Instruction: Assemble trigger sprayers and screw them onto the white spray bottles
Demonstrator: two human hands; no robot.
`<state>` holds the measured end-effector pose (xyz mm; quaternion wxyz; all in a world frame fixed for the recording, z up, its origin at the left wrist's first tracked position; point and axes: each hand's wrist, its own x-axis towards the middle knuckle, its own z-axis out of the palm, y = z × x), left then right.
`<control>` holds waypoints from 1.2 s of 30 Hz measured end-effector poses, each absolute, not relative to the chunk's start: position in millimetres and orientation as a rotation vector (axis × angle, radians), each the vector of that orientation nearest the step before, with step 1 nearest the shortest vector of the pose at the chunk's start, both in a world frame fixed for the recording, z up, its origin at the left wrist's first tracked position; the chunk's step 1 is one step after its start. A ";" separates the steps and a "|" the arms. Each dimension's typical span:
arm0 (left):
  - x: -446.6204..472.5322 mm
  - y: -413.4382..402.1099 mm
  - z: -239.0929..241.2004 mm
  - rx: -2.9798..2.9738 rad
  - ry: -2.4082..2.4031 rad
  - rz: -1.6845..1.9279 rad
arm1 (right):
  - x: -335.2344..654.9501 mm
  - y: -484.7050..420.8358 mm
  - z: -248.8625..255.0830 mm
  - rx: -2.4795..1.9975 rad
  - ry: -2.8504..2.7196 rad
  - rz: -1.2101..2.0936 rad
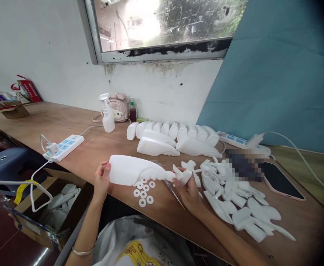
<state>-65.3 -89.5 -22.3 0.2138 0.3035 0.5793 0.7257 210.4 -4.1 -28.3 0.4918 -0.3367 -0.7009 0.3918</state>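
My left hand (102, 178) grips the base of a white plastic spray bottle (134, 170), which lies sideways in the air above the table's front edge. The bottle's neck points right. There my right hand (188, 194) is closed on a white trigger spray head (182, 176), which meets the neck; whether it is fixed on cannot be told. Below the bottle several white ring washers (143, 194) lie on the wood. A thin metal tool like a screwdriver (175, 195) rests beside my right hand. Right of that hand spreads a pile of white spray-head parts (234, 195).
White bottles (159, 146) lie along the wall. One spray bottle (108, 114) stands by a pink bag (119, 107) and a small dark bottle (133, 111). Power strips (67, 146), cables and a phone (283, 181) occupy the sides. An open carton (37, 225) of white parts stands lower left.
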 end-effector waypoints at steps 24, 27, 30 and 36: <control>-57.2 -87.7 -22.3 1.238 1.671 2.094 | 209.3 -2.6 -22.2 -1.000 -1.396 1.338; -57.9 -89.2 -18.8 1.137 1.531 2.057 | 210.6 0.8 -27.5 -0.993 -1.326 1.360; -54.4 -93.3 -9.1 0.951 1.288 2.093 | 211.9 3.4 -32.1 -0.965 -1.356 1.326; -50.9 -99.1 2.5 0.659 1.053 2.219 | 209.7 -0.2 -31.8 -0.895 -1.479 1.280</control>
